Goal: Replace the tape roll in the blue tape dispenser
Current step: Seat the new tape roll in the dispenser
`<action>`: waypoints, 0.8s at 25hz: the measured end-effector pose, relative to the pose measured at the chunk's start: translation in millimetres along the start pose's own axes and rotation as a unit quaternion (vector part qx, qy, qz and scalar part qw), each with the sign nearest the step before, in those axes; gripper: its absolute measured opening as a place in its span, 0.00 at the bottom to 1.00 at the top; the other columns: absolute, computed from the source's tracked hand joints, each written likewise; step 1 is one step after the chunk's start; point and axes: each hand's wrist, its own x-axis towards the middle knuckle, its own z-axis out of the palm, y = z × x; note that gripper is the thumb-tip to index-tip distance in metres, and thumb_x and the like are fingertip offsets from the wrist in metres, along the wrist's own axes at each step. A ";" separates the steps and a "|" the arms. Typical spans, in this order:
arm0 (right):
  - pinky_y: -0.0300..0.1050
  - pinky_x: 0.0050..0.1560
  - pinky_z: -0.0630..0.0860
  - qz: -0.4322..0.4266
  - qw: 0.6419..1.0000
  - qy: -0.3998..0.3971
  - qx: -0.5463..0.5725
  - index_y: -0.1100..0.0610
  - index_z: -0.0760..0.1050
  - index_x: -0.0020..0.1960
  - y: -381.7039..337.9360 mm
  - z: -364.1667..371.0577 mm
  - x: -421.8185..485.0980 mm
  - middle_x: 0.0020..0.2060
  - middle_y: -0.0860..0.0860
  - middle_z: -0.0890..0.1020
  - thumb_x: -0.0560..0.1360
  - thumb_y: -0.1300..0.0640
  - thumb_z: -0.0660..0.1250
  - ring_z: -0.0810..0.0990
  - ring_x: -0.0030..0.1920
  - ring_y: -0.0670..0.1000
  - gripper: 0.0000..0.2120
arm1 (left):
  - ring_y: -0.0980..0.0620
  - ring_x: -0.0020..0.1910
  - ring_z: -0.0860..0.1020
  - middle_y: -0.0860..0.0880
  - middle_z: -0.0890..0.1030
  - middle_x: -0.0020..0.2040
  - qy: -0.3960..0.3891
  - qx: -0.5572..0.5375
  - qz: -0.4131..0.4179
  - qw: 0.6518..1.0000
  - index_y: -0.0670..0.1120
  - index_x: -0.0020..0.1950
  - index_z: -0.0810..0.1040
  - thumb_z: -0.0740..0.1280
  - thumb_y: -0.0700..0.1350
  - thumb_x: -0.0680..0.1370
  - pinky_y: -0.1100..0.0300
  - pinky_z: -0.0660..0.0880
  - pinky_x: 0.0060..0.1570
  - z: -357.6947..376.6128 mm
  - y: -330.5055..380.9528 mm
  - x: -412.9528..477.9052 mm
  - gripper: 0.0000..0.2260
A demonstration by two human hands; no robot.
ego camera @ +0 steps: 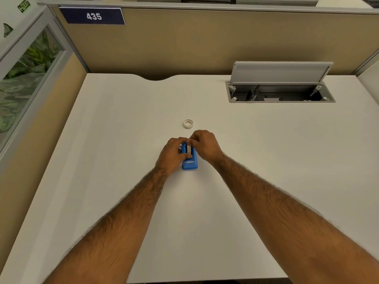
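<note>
Two bare hands meet over a blue tape dispenser (190, 163) standing mid-desk (123, 130): the left hand (173, 154) grips its side, while the right hand (205, 145) pinches at the white roll (189, 149) seated inside. A spare tape ring (188, 124) lies flat just beyond the hands, near an open cable hatch (280, 93).

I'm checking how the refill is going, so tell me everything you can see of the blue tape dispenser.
The blue tape dispenser looks like glossy plastic, small, standing upright on the white desk with its low front end toward the person. A pale metal-looking cutter strip crosses that front end. A white part shows in its dark slot; whether that is a roll is unclear. The left hand grips its left side, thumb across the middle; the right hand pinches at its top. A spare tape roll lies apart, farther back.
</note>
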 end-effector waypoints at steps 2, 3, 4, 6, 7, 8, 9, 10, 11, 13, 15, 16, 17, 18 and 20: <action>0.37 0.40 0.70 0.001 1.000 -0.003 0.006 0.61 0.80 0.45 1.1 0.6 1.0 0.41 0.53 0.82 0.77 0.61 0.67 0.78 0.41 0.50 0.04 | 0.52 0.51 0.79 0.49 0.76 0.64 0.000 0.002 0.000 1.000 0.50 0.66 0.75 0.77 0.43 0.71 0.63 0.73 0.50 0.6 -0.7 0.4 0.26; 0.39 0.41 0.72 -0.002 1.000 -0.005 0.005 0.60 0.80 0.46 1.7 1.2 0.8 0.42 0.53 0.82 0.76 0.61 0.67 0.79 0.42 0.51 0.04 | 0.53 0.51 0.79 0.49 0.76 0.64 0.000 0.003 0.000 1.000 0.50 0.66 0.74 0.77 0.44 0.70 0.63 0.72 0.49 0.9 -0.6 0.6 0.26; 0.40 0.42 0.73 -0.006 1.000 -0.007 0.004 0.60 0.80 0.46 2.2 1.6 0.3 0.43 0.54 0.83 0.76 0.62 0.68 0.79 0.43 0.52 0.03 | 0.53 0.51 0.79 0.49 0.76 0.64 0.000 0.003 0.000 1.000 0.50 0.67 0.74 0.77 0.44 0.70 0.63 0.72 0.49 0.5 -0.2 0.5 0.26; 0.42 0.45 0.76 -0.010 1.000 -0.014 0.006 0.60 0.79 0.47 4.1 1.9 -1.2 0.45 0.54 0.83 0.75 0.62 0.68 0.80 0.45 0.52 0.02 | 0.54 0.51 0.78 0.50 0.76 0.64 -0.007 -0.003 -0.001 1.000 0.50 0.67 0.74 0.78 0.44 0.70 0.64 0.71 0.49 -1.5 0.5 0.2 0.27; 0.41 0.45 0.76 -0.011 1.000 -0.020 0.008 0.59 0.79 0.48 4.9 1.4 -2.5 0.45 0.53 0.82 0.75 0.63 0.69 0.79 0.45 0.51 0.03 | 0.54 0.51 0.78 0.50 0.76 0.64 -0.014 -0.010 -0.003 1.000 0.49 0.67 0.74 0.78 0.44 0.70 0.63 0.71 0.50 -3.2 0.9 0.1 0.27; 0.41 0.45 0.76 -0.012 1.000 -0.027 0.010 0.59 0.79 0.49 5.5 0.6 -4.0 0.45 0.52 0.81 0.74 0.63 0.70 0.79 0.44 0.51 0.04 | 0.54 0.52 0.78 0.50 0.76 0.64 -0.021 -0.018 -0.003 1.000 0.49 0.68 0.74 0.77 0.44 0.71 0.63 0.72 0.50 -5.1 0.9 0.0 0.27; 0.40 0.44 0.76 -0.013 0.999 -0.033 0.011 0.59 0.78 0.50 5.8 0.0 -4.8 0.45 0.52 0.81 0.74 0.64 0.70 0.78 0.44 0.50 0.05 | 0.54 0.52 0.78 0.50 0.76 0.64 -0.027 -0.027 -0.002 0.999 0.49 0.67 0.74 0.77 0.44 0.72 0.63 0.71 0.51 -7.0 0.5 0.1 0.25; 0.39 0.43 0.75 -0.014 0.999 -0.037 0.009 0.59 0.78 0.50 6.0 -0.7 -5.4 0.44 0.52 0.80 0.74 0.65 0.70 0.78 0.43 0.50 0.06 | 0.54 0.52 0.78 0.50 0.76 0.65 -0.030 -0.035 0.001 0.999 0.50 0.67 0.74 0.75 0.45 0.73 0.64 0.71 0.51 -8.5 0.0 0.1 0.24; 0.38 0.42 0.74 -0.016 0.999 -0.039 0.003 0.59 0.78 0.50 5.8 -0.8 -5.7 0.44 0.52 0.80 0.73 0.66 0.70 0.77 0.43 0.50 0.07 | 0.55 0.52 0.78 0.50 0.77 0.65 -0.030 -0.041 0.004 0.999 0.50 0.67 0.75 0.75 0.45 0.74 0.65 0.71 0.51 -9.9 -0.7 -0.2 0.22; 0.36 0.40 0.72 -0.024 0.999 -0.039 -0.016 0.59 0.77 0.50 4.9 -0.6 -7.1 0.44 0.52 0.79 0.73 0.67 0.70 0.76 0.43 0.50 0.08 | 0.54 0.53 0.78 0.49 0.77 0.65 -0.024 -0.045 0.006 0.999 0.50 0.66 0.75 0.73 0.45 0.75 0.62 0.73 0.54 -10.4 -2.1 -0.7 0.20; 0.37 0.40 0.72 -0.031 0.998 -0.042 -0.019 0.60 0.78 0.51 6.3 -1.2 -8.5 0.45 0.52 0.79 0.73 0.67 0.68 0.76 0.43 0.50 0.08 | 0.52 0.54 0.79 0.49 0.78 0.64 -0.011 -0.049 0.009 0.999 0.49 0.66 0.76 0.72 0.46 0.76 0.58 0.75 0.57 -8.4 -3.1 -0.5 0.19; 0.37 0.41 0.72 -0.033 0.998 -0.044 -0.016 0.60 0.78 0.51 7.4 -1.8 -9.1 0.46 0.53 0.80 0.74 0.67 0.67 0.76 0.44 0.50 0.07 | 0.51 0.55 0.79 0.49 0.78 0.64 -0.004 -0.051 0.011 0.999 0.49 0.65 0.76 0.72 0.47 0.76 0.57 0.76 0.58 -7.2 -3.5 -0.3 0.18; 0.38 0.43 0.72 -0.036 0.998 -0.044 -0.015 0.60 0.79 0.51 8.0 -2.7 -9.3 0.47 0.53 0.81 0.75 0.67 0.65 0.77 0.45 0.50 0.08 | 0.50 0.56 0.79 0.49 0.78 0.63 0.002 -0.053 0.010 0.999 0.49 0.65 0.77 0.72 0.48 0.76 0.58 0.76 0.57 -5.5 -3.4 0.5 0.18; 0.40 0.44 0.72 -0.037 0.998 -0.041 -0.015 0.60 0.79 0.51 8.4 -3.5 -9.0 0.47 0.54 0.81 0.76 0.67 0.63 0.77 0.46 0.51 0.08 | 0.49 0.57 0.79 0.48 0.78 0.63 0.006 -0.052 0.007 0.999 0.48 0.65 0.77 0.72 0.48 0.76 0.59 0.75 0.56 -3.8 -3.1 1.3 0.18; 0.40 0.44 0.73 -0.033 0.999 -0.030 -0.012 0.61 0.79 0.49 8.4 -3.4 -6.8 0.46 0.54 0.82 0.76 0.66 0.63 0.78 0.45 0.51 0.07 | 0.49 0.58 0.79 0.48 0.78 0.63 0.009 -0.051 -0.002 0.999 0.47 0.65 0.76 0.72 0.49 0.76 0.62 0.73 0.53 -0.4 -3.2 3.0 0.19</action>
